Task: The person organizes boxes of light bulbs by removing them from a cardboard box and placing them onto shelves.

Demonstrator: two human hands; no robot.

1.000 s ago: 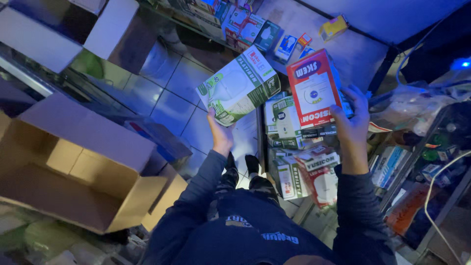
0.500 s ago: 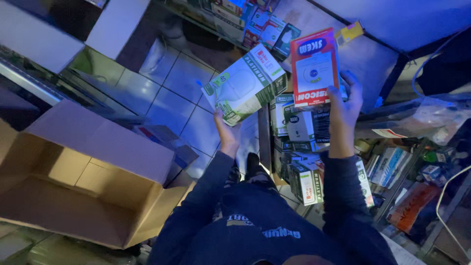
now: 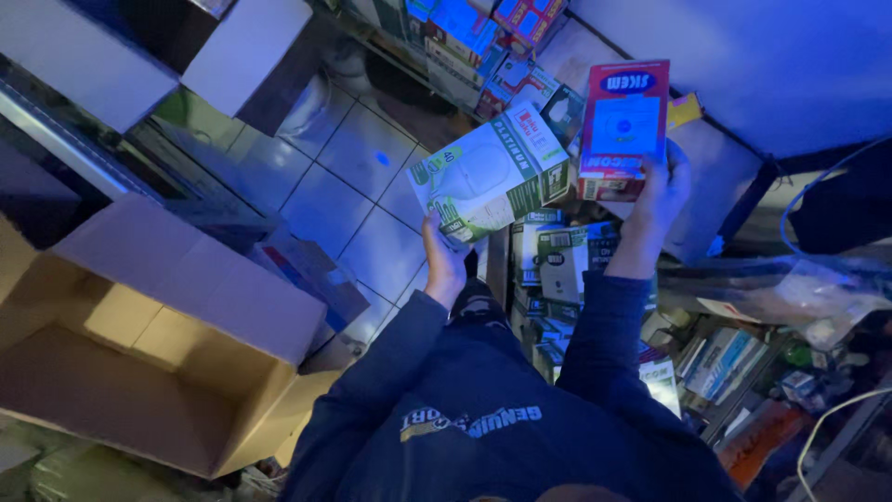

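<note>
My left hand (image 3: 444, 264) grips the lower corner of a white and green bulb box (image 3: 491, 174), held tilted in front of me. Up beside it, my right hand (image 3: 654, 204) holds a red and white bulb box (image 3: 623, 128) upright. The two boxes sit side by side with their near edges almost touching. Both my sleeves are dark blue. Below the hands lies a pile of more green and white boxes (image 3: 557, 265) on the floor.
An open cardboard carton (image 3: 139, 372) stands at the lower left. Grey floor tiles (image 3: 344, 158) lie ahead. A shelf of colourful small boxes (image 3: 465, 37) runs along the top. Clear bags and more packages (image 3: 790, 307) crowd the right.
Both hands stay on their boxes, which have shifted slightly right and apart in view. The carton has slid lower left as my head moved.
</note>
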